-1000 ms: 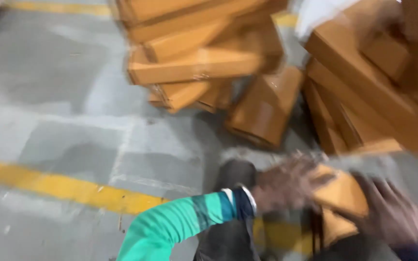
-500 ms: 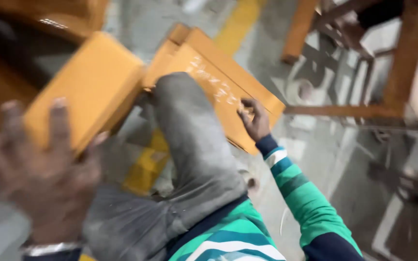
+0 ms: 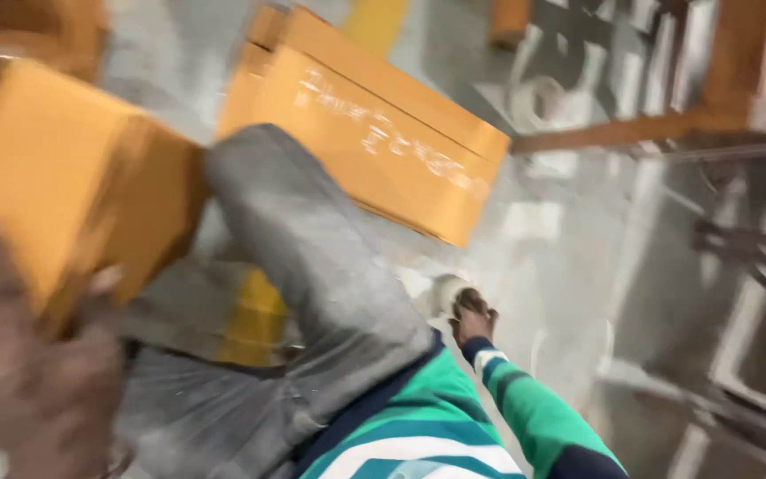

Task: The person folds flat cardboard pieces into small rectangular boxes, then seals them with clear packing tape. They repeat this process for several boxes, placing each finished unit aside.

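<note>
Here the left hand (image 3: 28, 390) grips an orange box (image 3: 64, 186), tilted up-right.

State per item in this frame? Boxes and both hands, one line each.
Left hand: blurred, gripping the near box from below.
Near orange box: closed, lifted, tilted.
Flat orange box: closed, lying on the floor.
Right hand: low beside the leg, empty as far as visible.

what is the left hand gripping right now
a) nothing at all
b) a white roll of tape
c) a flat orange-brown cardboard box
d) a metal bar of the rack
c: the left hand at the lower left edge grips the orange-brown cardboard box, with fingers wrapped over its near edge.
</note>
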